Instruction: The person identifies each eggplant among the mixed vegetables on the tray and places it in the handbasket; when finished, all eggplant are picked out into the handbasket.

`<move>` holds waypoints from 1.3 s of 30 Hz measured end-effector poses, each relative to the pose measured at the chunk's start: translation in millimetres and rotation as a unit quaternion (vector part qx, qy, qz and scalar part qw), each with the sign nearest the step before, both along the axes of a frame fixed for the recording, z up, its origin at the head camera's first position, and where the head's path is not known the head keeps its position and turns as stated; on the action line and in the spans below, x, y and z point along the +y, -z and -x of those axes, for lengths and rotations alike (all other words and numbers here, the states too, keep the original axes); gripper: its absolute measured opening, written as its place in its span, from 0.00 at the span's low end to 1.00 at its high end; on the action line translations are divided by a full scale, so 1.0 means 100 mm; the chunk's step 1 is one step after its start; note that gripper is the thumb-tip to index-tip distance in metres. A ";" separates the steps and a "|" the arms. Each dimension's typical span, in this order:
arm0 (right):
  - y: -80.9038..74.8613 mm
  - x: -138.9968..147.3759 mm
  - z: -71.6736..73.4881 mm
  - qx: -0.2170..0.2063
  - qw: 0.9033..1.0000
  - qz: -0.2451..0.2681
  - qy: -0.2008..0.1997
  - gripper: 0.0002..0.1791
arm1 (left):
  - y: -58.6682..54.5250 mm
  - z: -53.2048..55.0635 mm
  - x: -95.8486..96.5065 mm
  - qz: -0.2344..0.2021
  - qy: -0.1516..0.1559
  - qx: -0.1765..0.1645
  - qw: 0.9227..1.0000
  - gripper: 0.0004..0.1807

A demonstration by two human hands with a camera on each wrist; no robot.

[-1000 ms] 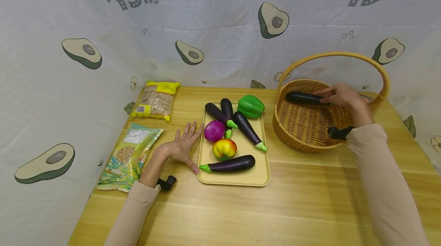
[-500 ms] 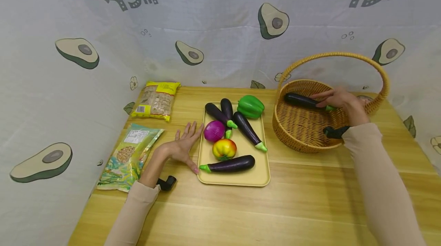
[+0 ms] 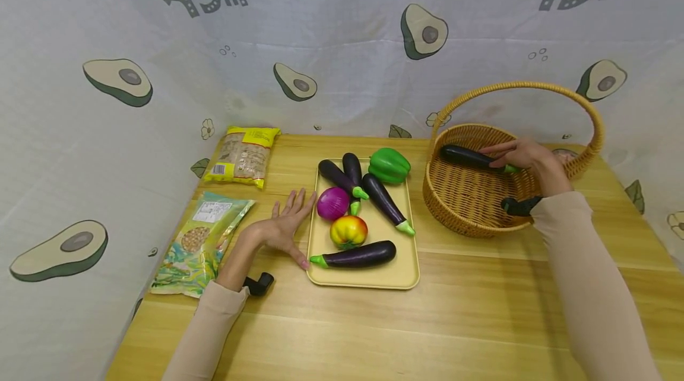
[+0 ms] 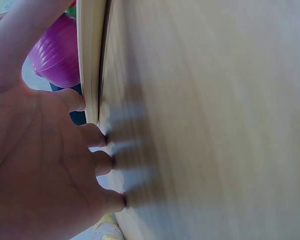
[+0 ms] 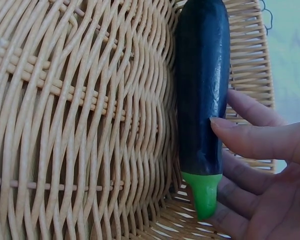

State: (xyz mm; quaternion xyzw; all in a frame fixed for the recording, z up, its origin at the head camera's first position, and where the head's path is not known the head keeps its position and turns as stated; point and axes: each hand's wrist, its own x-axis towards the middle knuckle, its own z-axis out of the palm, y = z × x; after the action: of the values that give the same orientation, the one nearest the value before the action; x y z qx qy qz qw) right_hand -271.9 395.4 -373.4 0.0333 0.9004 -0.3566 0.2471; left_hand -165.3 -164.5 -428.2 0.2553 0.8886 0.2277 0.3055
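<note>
In the head view my right hand (image 3: 534, 158) reaches into the wicker basket (image 3: 470, 224) at the right. It pinches a dark purple eggplant (image 3: 462, 156) lying along the basket's back side. From the right wrist, the thumb (image 5: 250, 140) presses the eggplant's near face, fingers lie behind it, and the green stem (image 5: 205, 192) points toward the palm. My left hand (image 3: 280, 229) is spread at the left edge of the cream tray (image 3: 385, 274), its thumb and index tips at the rim. In the left wrist view its fingertips meet the wooden table beside the tray wall.
On the tray lie several eggplants (image 3: 359, 254), a purple onion (image 3: 333, 203), a yellow-red tomato-like vegetable (image 3: 348, 231) and a green bell pepper (image 3: 389, 165). Two food bags, one yellow (image 3: 241, 155) and one green (image 3: 200, 244), lie left. The basket's tall handle (image 3: 523, 84) arches above it.
My right hand has shifted slightly left with the eggplant, which now tilts more and shows its green stem. It barely moves over the last half second. The left hand stays put.
</note>
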 end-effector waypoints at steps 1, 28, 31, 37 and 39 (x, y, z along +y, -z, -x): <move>-0.02 -0.01 -0.01 0.001 1.000 0.002 -0.006 0.32 | 0.00 0.00 0.00 0.000 0.000 0.000 1.000 0.85; -0.55 -1.13 -0.75 0.158 0.981 0.003 -0.115 0.33 | 0.02 0.01 0.02 0.009 -0.006 0.012 1.000 0.85; -0.52 -1.24 -0.85 0.161 0.979 0.026 -0.123 0.32 | 0.02 0.01 0.02 0.015 -0.006 0.010 1.000 0.85; -0.43 -1.43 -1.01 0.177 0.973 0.073 -0.131 0.32 | 0.00 0.01 0.03 0.011 -0.009 0.007 1.000 0.85; -0.40 -1.51 -1.04 0.179 0.973 0.074 -0.129 0.32 | 0.01 0.01 0.03 0.011 -0.010 0.008 1.000 0.85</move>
State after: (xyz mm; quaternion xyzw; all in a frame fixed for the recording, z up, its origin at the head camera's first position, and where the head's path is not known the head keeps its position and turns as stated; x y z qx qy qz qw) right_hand -167.5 244.6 -333.6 -0.1658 0.8978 -0.3873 0.1279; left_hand -166.2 -161.7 -428.8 0.2449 0.8958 0.2194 0.2991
